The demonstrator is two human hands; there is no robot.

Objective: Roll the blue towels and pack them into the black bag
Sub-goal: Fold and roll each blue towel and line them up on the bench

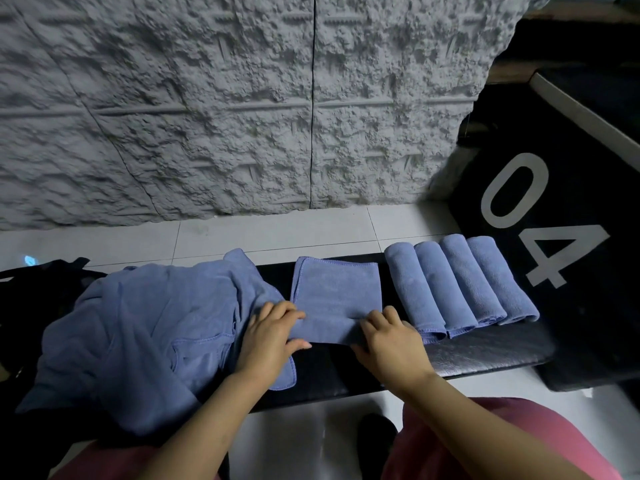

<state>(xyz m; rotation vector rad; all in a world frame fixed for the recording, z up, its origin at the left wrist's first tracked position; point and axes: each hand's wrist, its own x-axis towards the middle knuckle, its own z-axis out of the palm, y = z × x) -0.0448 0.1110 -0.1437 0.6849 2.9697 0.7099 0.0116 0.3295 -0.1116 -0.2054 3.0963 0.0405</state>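
Black padding of the desk lies bare just right of the right hand; that hand and the left hand pinch the near edge of a folded blue towel; four rolled towels lie beyond the right hand; a loose towel heap crowds the left hand; the black bag sits past the heap.

Dim, cool, even light with soft shadows. Wide-angle bending curves the wall and frame edges. Faint glare sits on the bench at lower right; corners look soft.
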